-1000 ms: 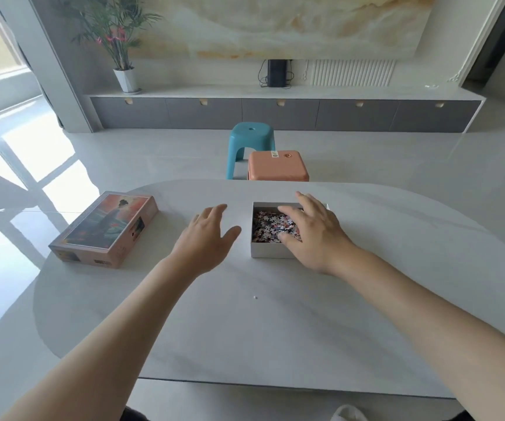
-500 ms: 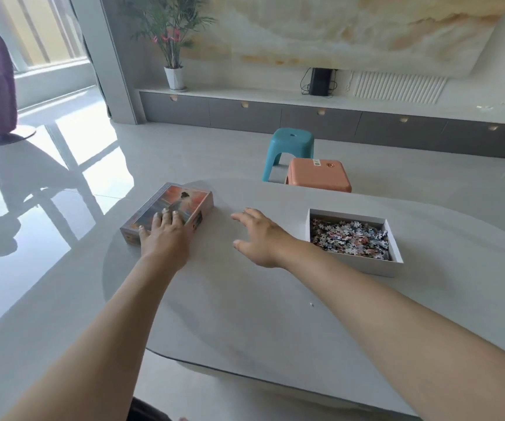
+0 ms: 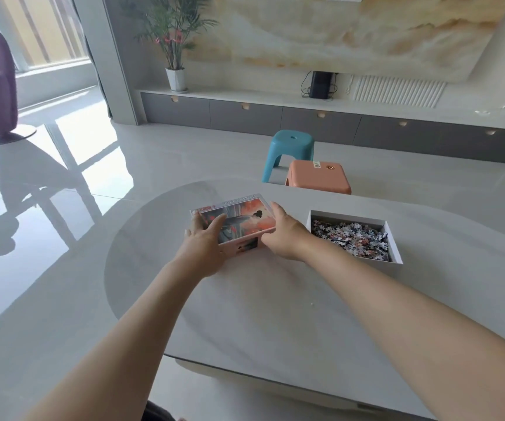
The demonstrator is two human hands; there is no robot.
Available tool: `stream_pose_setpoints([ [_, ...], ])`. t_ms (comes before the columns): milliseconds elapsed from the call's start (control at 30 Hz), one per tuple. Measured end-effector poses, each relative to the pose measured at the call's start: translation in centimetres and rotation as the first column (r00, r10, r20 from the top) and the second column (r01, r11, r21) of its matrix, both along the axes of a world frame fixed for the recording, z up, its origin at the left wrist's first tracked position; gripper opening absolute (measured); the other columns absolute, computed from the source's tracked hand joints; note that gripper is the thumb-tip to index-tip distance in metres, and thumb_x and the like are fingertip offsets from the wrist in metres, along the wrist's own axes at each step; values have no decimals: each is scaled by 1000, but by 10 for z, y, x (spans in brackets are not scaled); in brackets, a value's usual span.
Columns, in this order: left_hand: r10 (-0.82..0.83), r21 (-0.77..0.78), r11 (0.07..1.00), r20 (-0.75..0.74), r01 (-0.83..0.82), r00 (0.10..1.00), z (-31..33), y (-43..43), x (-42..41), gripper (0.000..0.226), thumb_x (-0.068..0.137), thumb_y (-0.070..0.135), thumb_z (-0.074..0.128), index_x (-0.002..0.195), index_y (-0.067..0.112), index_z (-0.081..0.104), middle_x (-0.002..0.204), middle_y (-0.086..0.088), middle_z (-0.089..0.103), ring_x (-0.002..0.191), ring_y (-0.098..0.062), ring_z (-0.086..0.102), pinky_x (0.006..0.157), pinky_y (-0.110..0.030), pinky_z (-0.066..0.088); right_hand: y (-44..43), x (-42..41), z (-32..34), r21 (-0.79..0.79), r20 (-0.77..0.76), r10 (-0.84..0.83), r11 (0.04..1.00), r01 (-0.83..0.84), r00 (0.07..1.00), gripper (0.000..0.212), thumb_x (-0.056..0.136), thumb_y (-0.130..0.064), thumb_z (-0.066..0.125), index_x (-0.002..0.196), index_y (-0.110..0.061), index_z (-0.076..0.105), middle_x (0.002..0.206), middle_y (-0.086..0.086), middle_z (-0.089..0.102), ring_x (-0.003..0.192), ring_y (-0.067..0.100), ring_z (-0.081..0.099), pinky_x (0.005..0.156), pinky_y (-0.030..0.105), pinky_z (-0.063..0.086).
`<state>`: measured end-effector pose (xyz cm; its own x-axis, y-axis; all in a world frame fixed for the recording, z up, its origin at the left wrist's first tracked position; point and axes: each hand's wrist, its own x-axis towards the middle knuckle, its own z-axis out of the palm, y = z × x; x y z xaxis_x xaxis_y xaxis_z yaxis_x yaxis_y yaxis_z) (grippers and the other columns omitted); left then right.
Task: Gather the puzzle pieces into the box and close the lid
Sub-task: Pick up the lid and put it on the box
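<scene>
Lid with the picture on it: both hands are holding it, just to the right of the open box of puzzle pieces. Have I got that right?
Not quite. The head view shows the lid to the left of the open box of puzzle pieces, not to its right. The rest holds: the left hand and the right hand both grip it.

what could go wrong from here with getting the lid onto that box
1. The puzzle pieces lie heaped unevenly in the box, so the lid may not seat flat.
2. The right hand, holding the lid with the left hand, is close to the box's left wall. Swinging the lid across could nudge the box.
3. A small pale speck on the table, perhaps a stray bit, might be left out.
</scene>
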<state>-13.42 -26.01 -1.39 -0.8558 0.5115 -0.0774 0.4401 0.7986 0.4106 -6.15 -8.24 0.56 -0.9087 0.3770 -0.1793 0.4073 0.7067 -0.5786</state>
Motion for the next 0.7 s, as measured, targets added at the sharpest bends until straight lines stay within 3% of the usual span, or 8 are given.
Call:
stream_pose_setpoints([
  [67, -19, 131, 991, 9, 18, 1000, 1, 2, -1, 69, 87, 26, 61, 148, 28, 28, 154, -6, 14, 129, -34, 41, 99, -40, 45, -1, 5, 1, -12, -54, 6, 1000, -6, 999, 79, 86, -18, 53, 156, -22, 16, 154, 11, 34, 135, 27, 40, 104, 28, 35],
  [133, -25, 244, 969, -59, 39, 998, 6, 7, -1, 62, 85, 28, 66, 141, 22, 41, 148, -4, 28, 125, -30, 45, 101, -36, 43, 1, 12, 5, 19, -152, -7, 1000, 10, 988, 74, 85, -17, 55, 153, -21, 27, 148, 13, 38, 133, 28, 41, 108, 30, 34],
  [300, -2, 482, 875, -97, 48, 995, 34, 40, 19, 66, 79, 25, 75, 137, 18, 44, 143, -1, 33, 118, -16, 50, 93, -16, 34, 35, 45, 30, 143, -417, -74, 979, 146, 906, 67, 82, -22, 63, 146, -25, 41, 132, 6, 38, 112, 22, 51, 102, 27, 40],
  [367, -42, 516, 853, -86, 81, 995, 42, 60, 35, 69, 79, 29, 75, 139, 19, 42, 141, 2, 33, 109, -8, 50, 88, -11, 34, 56, 64, 39, 144, -439, -122, 968, 204, 890, 67, 83, -24, 65, 145, -26, 41, 129, 2, 37, 102, 18, 53, 94, 23, 41],
  [467, -133, 522, 840, -72, 151, 989, 45, 96, 57, 67, 82, 31, 71, 141, 19, 40, 141, 4, 34, 104, -1, 43, 84, -5, 31, 91, 98, 40, 126, -437, -198, 952, 277, 878, 60, 85, -25, 66, 142, -24, 49, 129, 1, 37, 106, 18, 54, 92, 17, 36],
  [700, -268, 442, 848, -117, 292, 956, 36, 149, 82, 66, 83, 28, 71, 142, 18, 42, 144, 2, 38, 124, -13, 44, 93, -13, 29, 138, 159, 13, 114, -446, -223, 946, 302, 867, 57, 86, -15, 69, 140, -21, 52, 143, 7, 42, 131, 18, 45, 98, 9, 23],
])
